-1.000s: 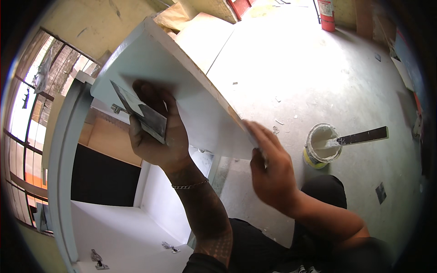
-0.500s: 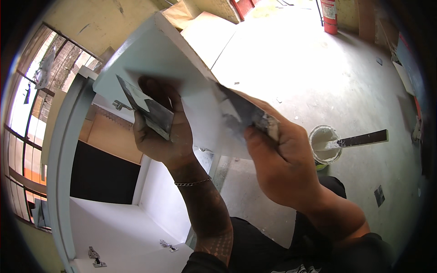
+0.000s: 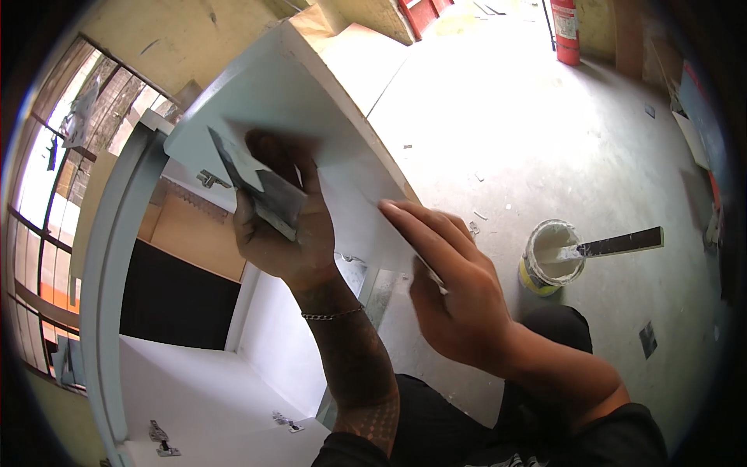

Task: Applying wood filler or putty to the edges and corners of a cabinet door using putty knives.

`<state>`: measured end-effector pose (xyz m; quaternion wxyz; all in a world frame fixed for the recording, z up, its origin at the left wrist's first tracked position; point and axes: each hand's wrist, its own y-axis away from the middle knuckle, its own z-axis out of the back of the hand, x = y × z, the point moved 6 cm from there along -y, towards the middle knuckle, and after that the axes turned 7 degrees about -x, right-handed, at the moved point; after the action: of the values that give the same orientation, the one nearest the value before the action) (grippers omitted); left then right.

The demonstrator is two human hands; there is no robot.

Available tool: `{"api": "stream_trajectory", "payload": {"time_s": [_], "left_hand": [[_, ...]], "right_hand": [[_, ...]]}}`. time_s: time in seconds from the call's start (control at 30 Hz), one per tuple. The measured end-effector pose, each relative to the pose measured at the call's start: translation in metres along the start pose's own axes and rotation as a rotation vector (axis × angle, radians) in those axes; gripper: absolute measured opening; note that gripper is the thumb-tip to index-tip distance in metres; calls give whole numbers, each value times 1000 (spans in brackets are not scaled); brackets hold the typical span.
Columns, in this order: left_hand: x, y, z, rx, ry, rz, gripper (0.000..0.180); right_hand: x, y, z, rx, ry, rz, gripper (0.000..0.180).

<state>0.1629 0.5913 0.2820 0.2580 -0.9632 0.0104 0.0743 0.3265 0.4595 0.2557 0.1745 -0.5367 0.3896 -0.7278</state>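
My left hand (image 3: pixel 292 233) is closed around a flat metal putty scraper (image 3: pixel 268 191) with a pale smear on its face. It is held up in front of a pale blue-grey cabinet door panel (image 3: pixel 311 89). My right hand (image 3: pixel 467 300) grips a second putty scraper (image 3: pixel 430 274), now seen almost edge-on, so most of its blade is hidden by my fingers. Those fingertips are beside the panel's long right edge, close to its lower part. Whether the blade touches the panel I cannot tell.
Right of my right hand, a bucket (image 3: pixel 535 274) of white paste stands on the floor with a dark flat stick (image 3: pixel 622 242) in it. The open cabinet (image 3: pixel 105 311) with metal hinges (image 3: pixel 162 442) fills the lower left. A red fire extinguisher (image 3: pixel 566 35) stands far off.
My right hand has tilted its scraper from a flat view to edge-on and moved slightly down and left. The left hand has hardly shifted.
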Motion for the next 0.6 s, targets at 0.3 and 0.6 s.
{"api": "stream_trajectory", "payload": {"time_s": [0.3, 0.6], "left_hand": [[2, -2, -3, 44, 23, -6, 57], [-2, -1, -2, 44, -56, -37, 57]], "right_hand": [[-31, -8, 8, 42, -334, -630, 45], [21, -50, 19, 60, -385, -554, 26]]}}
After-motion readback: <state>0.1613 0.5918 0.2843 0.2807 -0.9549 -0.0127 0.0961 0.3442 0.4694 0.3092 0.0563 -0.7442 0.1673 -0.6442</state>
